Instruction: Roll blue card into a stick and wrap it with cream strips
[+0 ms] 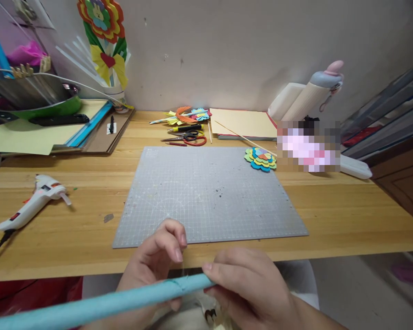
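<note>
A long light-blue paper tube slants across the bottom of the head view, its right end in my right hand. My right thumb presses on top of that end, with the fingers curled around it. Behind the tube is my left hand, open, its bent fingers apart above the tube and one fingertip showing below it. Between its upper fingers and the tube runs a faint thin strand. A slightly torn or wrinkled seam shows on the paper there. The grey cutting mat lies beyond both hands.
A white glue gun lies at left on the wooden table. A layered paper flower rests on the mat's far right corner. Scissors and a craft knife lie behind the mat. A bottle stands back right.
</note>
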`<state>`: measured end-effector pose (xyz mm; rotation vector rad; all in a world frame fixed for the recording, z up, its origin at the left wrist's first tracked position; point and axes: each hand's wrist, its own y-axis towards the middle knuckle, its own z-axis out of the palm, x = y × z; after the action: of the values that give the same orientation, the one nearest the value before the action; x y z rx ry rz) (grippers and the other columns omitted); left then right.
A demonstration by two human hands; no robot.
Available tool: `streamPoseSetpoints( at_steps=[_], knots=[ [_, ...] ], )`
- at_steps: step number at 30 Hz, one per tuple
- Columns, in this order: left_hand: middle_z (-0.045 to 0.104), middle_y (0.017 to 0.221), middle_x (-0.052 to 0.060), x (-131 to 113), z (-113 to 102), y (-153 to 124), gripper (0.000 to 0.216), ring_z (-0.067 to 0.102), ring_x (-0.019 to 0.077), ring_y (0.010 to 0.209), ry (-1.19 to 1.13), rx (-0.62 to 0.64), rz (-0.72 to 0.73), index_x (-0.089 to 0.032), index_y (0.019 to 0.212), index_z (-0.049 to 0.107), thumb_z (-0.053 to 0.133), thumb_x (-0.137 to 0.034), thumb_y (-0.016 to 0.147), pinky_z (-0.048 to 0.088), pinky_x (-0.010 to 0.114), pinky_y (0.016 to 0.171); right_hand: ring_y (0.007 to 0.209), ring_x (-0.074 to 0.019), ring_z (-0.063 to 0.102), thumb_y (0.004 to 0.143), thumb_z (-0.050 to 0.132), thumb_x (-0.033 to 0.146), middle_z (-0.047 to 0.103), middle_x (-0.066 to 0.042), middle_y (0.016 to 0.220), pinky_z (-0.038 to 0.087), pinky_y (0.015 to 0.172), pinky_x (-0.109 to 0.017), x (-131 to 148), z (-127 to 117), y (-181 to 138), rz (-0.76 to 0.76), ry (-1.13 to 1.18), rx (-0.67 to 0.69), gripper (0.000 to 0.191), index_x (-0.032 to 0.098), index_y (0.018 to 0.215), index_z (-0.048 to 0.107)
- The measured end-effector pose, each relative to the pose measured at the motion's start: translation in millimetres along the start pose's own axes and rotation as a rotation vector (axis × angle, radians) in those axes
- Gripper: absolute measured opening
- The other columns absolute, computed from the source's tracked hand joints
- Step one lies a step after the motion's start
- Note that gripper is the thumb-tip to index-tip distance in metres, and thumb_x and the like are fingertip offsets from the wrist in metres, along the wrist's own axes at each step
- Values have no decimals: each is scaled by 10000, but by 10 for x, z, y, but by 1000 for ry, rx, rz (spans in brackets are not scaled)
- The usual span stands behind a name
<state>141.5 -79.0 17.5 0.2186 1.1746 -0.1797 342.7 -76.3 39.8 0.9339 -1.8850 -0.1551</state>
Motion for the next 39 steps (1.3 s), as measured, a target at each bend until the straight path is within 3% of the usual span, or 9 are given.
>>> streamPoseSetpoints(
  at_steps=[2, 6, 10, 14, 18, 22, 25, 33, 39],
  knots=[
    [456, 926, 16, 25, 16, -5, 301, 432, 155, 863, 2, -55, -49, -273, 821, 607, 799, -402, 627, 385, 230, 743, 605, -144, 541, 855, 565, 128, 606, -18, 726, 419, 537, -260, -14, 11, -4, 66, -6, -71, 339, 261, 1166, 547],
    [462, 917, 20, 70, 20, 6, 259, 449, 158, 882, -24, -171, -106, -271, 874, 630, 763, -383, 682, 392, 233, 768, 646, -135, 553, 861, 581, 165, 604, 3, 758, 440, 577, -247, -59, 36, -40, 361, 51, -232, 211, 276, 1038, 610],
    [455, 916, 20, 61, 21, 35, 233, 441, 158, 871, 14, -180, -86, -252, 835, 614, 740, -398, 704, 384, 241, 769, 781, -171, 586, 888, 548, 224, 630, -24, 862, 467, 679, -277, -128, 49, -53, 528, 52, -244, 160, 252, 1030, 618],
    [462, 870, 16, 29, 14, 48, 283, 430, 150, 794, 35, -169, -90, -211, 702, 525, 741, -394, 695, 363, 234, 698, 817, -174, 563, 903, 498, 200, 600, -46, 912, 463, 704, -280, -176, 40, -19, 502, 6, -216, 212, 228, 1092, 590],
    [491, 874, 14, 40, -1, 69, 244, 452, 148, 824, 128, -287, -123, -193, 630, 510, 707, -289, 738, 371, 233, 732, 852, -173, 552, 916, 469, 191, 577, -52, 946, 460, 713, -281, -174, 45, -14, 456, 34, -207, 225, 235, 1109, 576],
    [558, 903, 12, 86, -11, 84, 113, 506, 158, 893, 168, -403, -178, -239, 796, 643, 715, -302, 736, 397, 237, 788, 859, -167, 554, 907, 488, 187, 581, -47, 943, 455, 717, -277, -151, 71, -32, 448, 55, -181, 198, 233, 1076, 581],
    [610, 931, 25, 132, -25, 77, 237, 537, 172, 915, 119, -450, -220, -259, 941, 669, 732, -323, 721, 417, 255, 798, 863, -165, 557, 910, 486, 198, 591, -47, 960, 456, 720, -277, -128, 74, -26, 466, 97, -144, 202, 232, 1081, 588],
    [607, 989, 20, 124, -26, 94, 196, 511, 174, 985, -41, -443, -212, -262, 837, 731, 789, -311, 656, 419, 247, 844, 844, -146, 580, 937, 462, 229, 626, -30, 925, 466, 751, -267, -51, 93, -10, 546, 223, -12, 245, 247, 1137, 602],
    [453, 913, 11, 26, 5, 64, 143, 448, 104, 767, -121, -312, -123, -245, 739, 723, 797, -319, 641, 413, 190, 667, 761, -127, 548, 882, 533, 119, 587, -17, 870, 452, 676, -250, -98, 105, -72, 298, 175, -27, 304, 258, 1149, 580]
  ],
)
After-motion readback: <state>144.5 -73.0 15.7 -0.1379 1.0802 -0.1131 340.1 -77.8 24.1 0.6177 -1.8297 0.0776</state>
